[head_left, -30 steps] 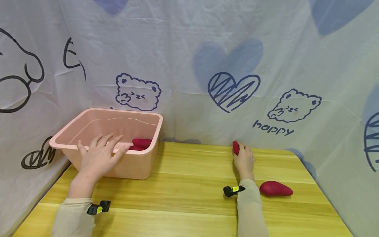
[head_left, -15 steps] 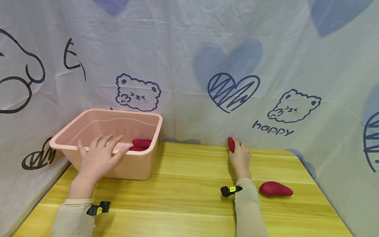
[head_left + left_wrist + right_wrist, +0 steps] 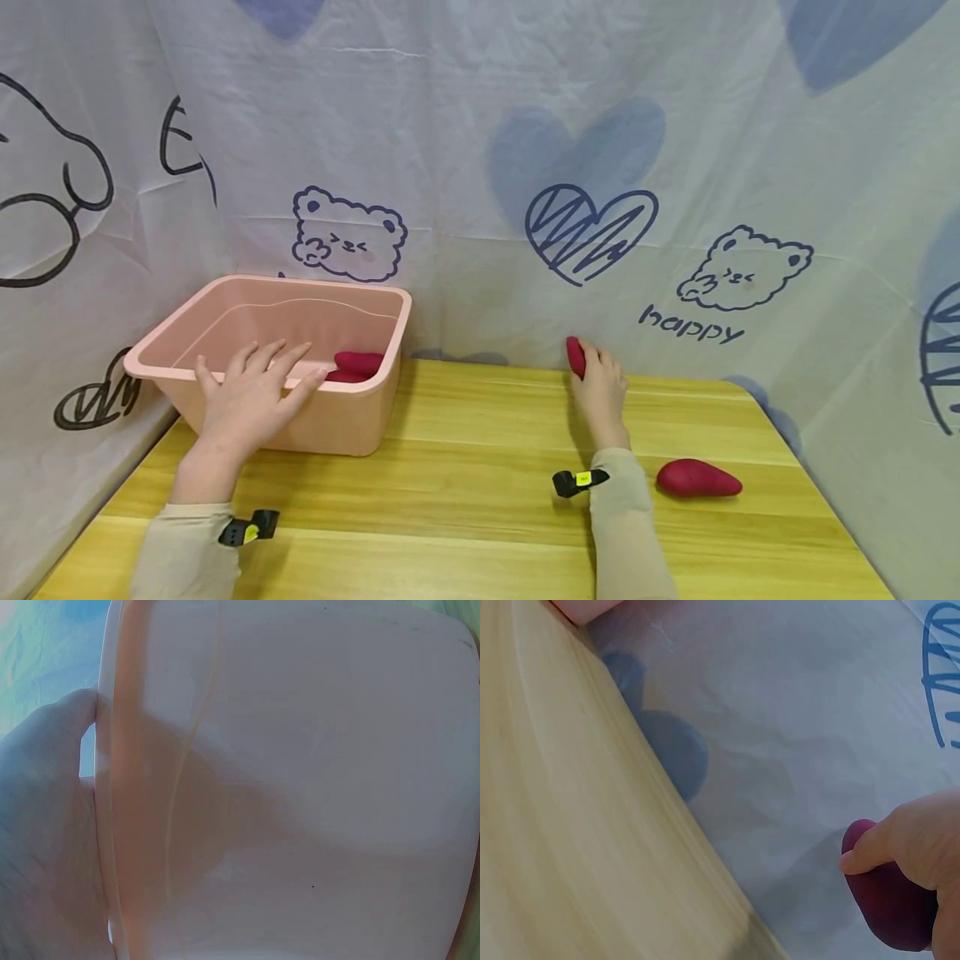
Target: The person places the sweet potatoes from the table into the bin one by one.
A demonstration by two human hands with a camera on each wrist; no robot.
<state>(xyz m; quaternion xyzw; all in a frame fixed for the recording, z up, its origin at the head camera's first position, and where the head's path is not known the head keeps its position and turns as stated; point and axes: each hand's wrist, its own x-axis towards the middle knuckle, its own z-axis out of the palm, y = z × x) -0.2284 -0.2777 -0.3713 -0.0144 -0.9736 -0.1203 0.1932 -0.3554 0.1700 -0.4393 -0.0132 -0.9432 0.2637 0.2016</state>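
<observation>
My right hand (image 3: 600,392) grips a dark red sweet potato (image 3: 576,357) above the far edge of the table. In the right wrist view the thumb lies across this sweet potato (image 3: 891,906), and the palm side is out of sight. My left hand (image 3: 251,400) rests on the near rim of a pink plastic bin (image 3: 330,417) with its fingers spread and fairly straight. Red sweet potatoes (image 3: 360,362) lie inside the bin at its right end, partly hidden by the rim. Another sweet potato (image 3: 697,478) lies on the table right of my right forearm.
The wooden table (image 3: 465,500) has its far edge against a pale cloth curtain (image 3: 465,167) printed with hearts and bears. The same cloth rises along the left and right sides. The bin stands at the table's back left.
My right hand has moved left and slightly farther back, raising the sweet potato it grips. The left hand, the bin and the sweet potato on the table stay put.
</observation>
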